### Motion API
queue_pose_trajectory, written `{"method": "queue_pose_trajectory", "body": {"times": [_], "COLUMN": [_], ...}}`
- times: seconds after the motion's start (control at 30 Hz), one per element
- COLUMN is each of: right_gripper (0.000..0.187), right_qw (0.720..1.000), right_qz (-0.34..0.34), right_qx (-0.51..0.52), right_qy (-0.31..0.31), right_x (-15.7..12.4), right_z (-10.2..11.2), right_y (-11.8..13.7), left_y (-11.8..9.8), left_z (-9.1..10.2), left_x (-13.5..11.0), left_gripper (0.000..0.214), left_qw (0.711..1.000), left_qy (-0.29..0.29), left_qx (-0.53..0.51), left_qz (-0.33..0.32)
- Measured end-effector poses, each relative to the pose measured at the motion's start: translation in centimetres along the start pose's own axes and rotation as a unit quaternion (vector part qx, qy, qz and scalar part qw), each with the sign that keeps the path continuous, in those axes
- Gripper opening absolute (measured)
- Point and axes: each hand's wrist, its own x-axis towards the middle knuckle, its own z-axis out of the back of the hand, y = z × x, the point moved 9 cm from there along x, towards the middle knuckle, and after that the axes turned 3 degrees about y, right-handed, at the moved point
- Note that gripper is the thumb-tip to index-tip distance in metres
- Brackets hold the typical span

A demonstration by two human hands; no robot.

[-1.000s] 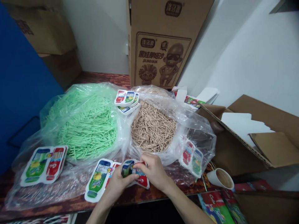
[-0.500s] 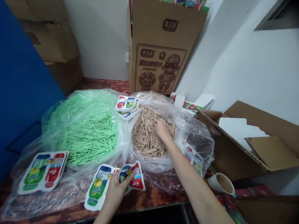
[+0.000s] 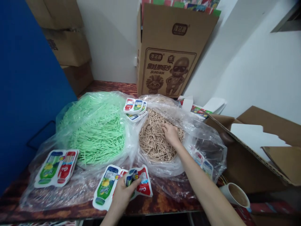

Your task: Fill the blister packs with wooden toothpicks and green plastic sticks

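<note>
My left hand (image 3: 124,190) is closed around a soft packet (image 3: 144,182) printed with a red Cola bottle, its left part bent under my fingers. Beneath it a flat Sprite-and-Cola packet (image 3: 105,188) lies at the table's front edge. My right hand (image 3: 171,133) reaches into the heap of thin brown sticks (image 3: 154,141) in a clear plastic bag. Its fingers are curled together among the sticks; how many they pinch is hidden. Left of that heap, another clear bag holds a pile of light green sticks (image 3: 98,135).
More bottle-printed packets (image 3: 56,168) lie at the left, and a small stack of them (image 3: 134,106) rests between the bags. A printed carton (image 3: 169,69) stands behind. At right are an open cardboard box (image 3: 249,157) and a paper cup (image 3: 235,194) of brown liquid.
The whole view has shifted, so everything appears slightly farther right. My left hand keeps the packet, and my right hand stays at the brown sticks with its fingers slightly moved.
</note>
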Motion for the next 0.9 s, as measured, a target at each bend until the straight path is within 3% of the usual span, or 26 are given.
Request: {"method": "queue_pose_trajectory", "body": {"times": [0.17, 0.33, 0.4, 0.53, 0.63, 0.7, 0.77, 0.83, 0.9], "right_gripper": [0.014, 0.02, 0.018, 0.01, 0.012, 0.015, 0.019, 0.017, 0.011], "right_qw": [0.98, 0.919, 0.871, 0.704, 0.654, 0.646, 0.666, 0.713, 0.778], "right_qz": [-0.022, -0.017, -0.025, -0.061, -0.071, -0.063, -0.053, -0.04, -0.016], "right_qx": [0.197, 0.392, 0.482, 0.674, 0.716, 0.725, 0.714, 0.68, 0.617], "right_qy": [-0.013, 0.037, 0.088, 0.215, 0.235, 0.23, 0.21, 0.168, 0.117], "right_x": [1.3, 0.3, -0.7, -3.5, -5.6, -7.5, -9.9, -12.7, -15.7], "right_z": [0.9, 0.4, -0.5, -2.8, -3.4, -3.7, -4.3, -5.1, -5.9], "right_y": [-0.8, -0.9, -0.8, 0.6, 1.9, 2.9, 3.7, 4.0, 4.0], "left_y": [-0.5, -0.4, -0.4, -0.6, -0.3, -0.1, -0.2, -0.5, -0.8], "left_z": [0.2, 0.4, 0.7, 1.1, 1.4, 1.7, 2.2, 3.0, 3.9], "left_x": [-0.5, -0.9, -1.2, -1.6, -1.7, -1.8, -2.0, -2.2, -2.3], "left_gripper": [0.035, 0.035, 0.034, 0.032, 0.033, 0.034, 0.034, 0.034, 0.033], "left_qw": [1.0, 0.999, 0.998, 0.997, 0.997, 0.996, 0.995, 0.994, 0.992], "left_qy": [-0.017, -0.033, -0.046, -0.06, -0.064, -0.067, -0.08, -0.101, -0.118], "left_qx": [0.004, -0.027, -0.042, -0.04, -0.037, -0.044, -0.046, -0.042, -0.046], "left_qz": [-0.009, 0.001, 0.008, 0.015, 0.025, 0.032, 0.032, 0.03, 0.027]}}
